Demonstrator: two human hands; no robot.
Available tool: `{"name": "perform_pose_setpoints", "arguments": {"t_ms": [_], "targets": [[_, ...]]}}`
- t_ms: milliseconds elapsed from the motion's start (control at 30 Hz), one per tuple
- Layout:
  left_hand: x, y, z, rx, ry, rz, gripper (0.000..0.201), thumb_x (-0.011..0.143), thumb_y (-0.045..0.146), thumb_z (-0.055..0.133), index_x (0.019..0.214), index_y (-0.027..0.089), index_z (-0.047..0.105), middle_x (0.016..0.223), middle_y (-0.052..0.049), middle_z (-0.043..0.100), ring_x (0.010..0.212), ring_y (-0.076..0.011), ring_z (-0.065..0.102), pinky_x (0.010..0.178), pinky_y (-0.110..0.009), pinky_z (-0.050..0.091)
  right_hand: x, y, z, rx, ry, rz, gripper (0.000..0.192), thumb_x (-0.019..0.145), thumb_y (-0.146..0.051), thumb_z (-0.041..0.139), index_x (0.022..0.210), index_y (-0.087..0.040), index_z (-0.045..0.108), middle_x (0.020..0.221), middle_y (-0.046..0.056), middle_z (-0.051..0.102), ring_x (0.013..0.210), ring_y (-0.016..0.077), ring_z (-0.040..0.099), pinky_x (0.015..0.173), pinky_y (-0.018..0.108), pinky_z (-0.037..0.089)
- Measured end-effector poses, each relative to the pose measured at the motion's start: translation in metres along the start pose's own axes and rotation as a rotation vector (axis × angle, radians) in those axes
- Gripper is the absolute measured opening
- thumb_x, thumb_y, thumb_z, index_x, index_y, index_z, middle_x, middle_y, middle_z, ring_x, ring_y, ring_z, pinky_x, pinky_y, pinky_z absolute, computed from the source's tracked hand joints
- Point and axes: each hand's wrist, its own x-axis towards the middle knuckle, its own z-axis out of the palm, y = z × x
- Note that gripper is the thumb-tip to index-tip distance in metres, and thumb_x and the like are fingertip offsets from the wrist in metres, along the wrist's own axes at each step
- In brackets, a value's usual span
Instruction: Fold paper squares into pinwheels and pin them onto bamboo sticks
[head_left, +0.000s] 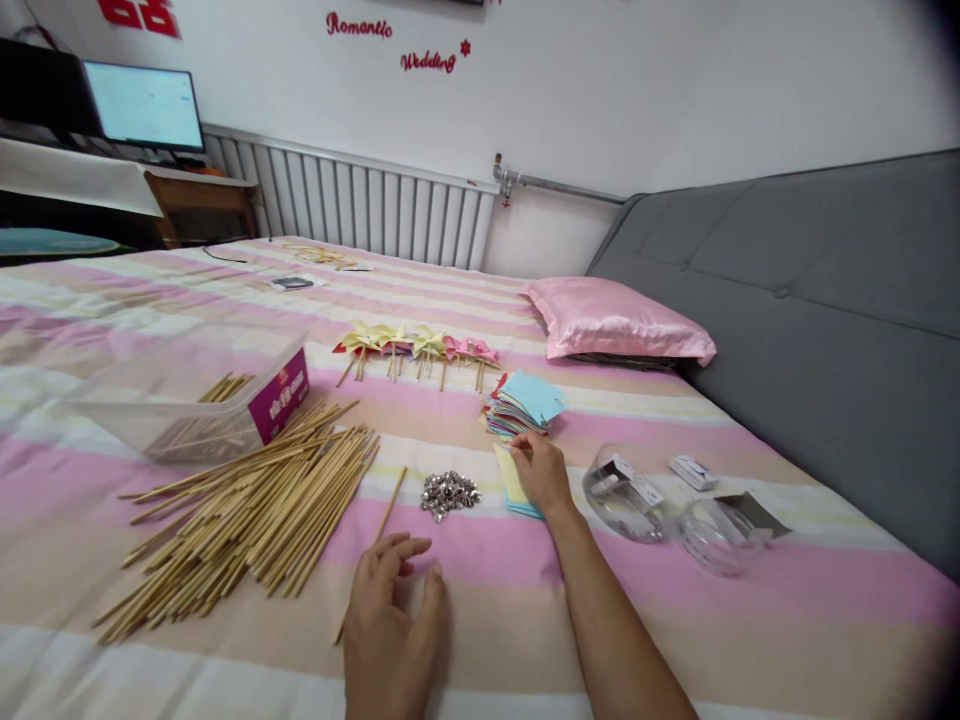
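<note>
A striped bed [675, 640] is used as the work surface, with a heap of wooden sticks [247, 510] spread at the left beside a clear plastic box [187, 395]. A row of finished paper pinwheels [416, 345] lies further back. A stack of coloured paper squares [521, 405] sits just beyond the right hand [540, 472], whose arm is stretched forward and whose fingers are pinched on a yellow sheet [511, 478]; picking up paper appears to be the step in hand, and a clean lift of one sheet is called for. The left hand [390, 625] is rested flat, fingers loosely spread, beside a single stick [379, 535]. A small pile of pins [448, 493] lies between.
</note>
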Motion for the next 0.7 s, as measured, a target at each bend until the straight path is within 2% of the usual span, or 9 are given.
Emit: {"name": "perform_pose_setpoints", "arguments": {"t_ms": [133,367,533,700], "targets": [[0.0037,-0.0096,-0.0033,0.025,-0.057,0.008,0.026,0.071,0.036,0.06,0.092,0.022,0.066,0.105,-0.009,0.06,0.089,-0.0248,0.06,0.079,-0.041,0.05,0.0005,0.0013,0.0009,0.012,0.019,0.009,0.014,0.076,-0.017,0.045,0.082,-0.018,0.058,0.084,0.007,0.068,0.079,0.0213,0.065,0.076,0.034,0.048],[0.0028,-0.0039,-0.0008,0.036,0.031,0.037,0.022,0.074,0.035,0.055,0.089,0.023,0.066,0.104,-0.008,0.06,0.099,-0.0272,0.059,0.087,-0.045,0.046,0.0003,-0.0005,-0.0013,0.046,0.029,0.021,0.016,0.074,-0.018,0.047,0.087,-0.018,0.057,0.086,0.008,0.068,0.08,0.0217,0.065,0.079,0.036,0.048],[0.0059,-0.0092,-0.0047,0.064,-0.028,0.039,0.022,0.071,0.033,0.059,0.089,0.023,0.067,0.102,-0.009,0.062,0.101,-0.028,0.06,0.086,-0.044,0.048,0.0,0.0012,-0.0014,0.081,0.037,0.037,0.02,0.071,-0.016,0.047,0.088,-0.018,0.058,0.088,0.007,0.068,0.077,0.021,0.064,0.079,0.036,0.048],[0.0098,-0.0116,-0.0076,0.073,-0.026,0.042,0.022,0.071,0.032,0.059,0.09,0.023,0.066,0.101,-0.009,0.061,0.103,-0.0288,0.058,0.091,-0.047,0.045,0.0013,-0.002,-0.0039,0.142,0.086,0.101,0.025,0.066,-0.015,0.048,0.088,-0.018,0.06,0.09,0.008,0.068,0.075,0.0205,0.063,0.074,0.033,0.049]]}}
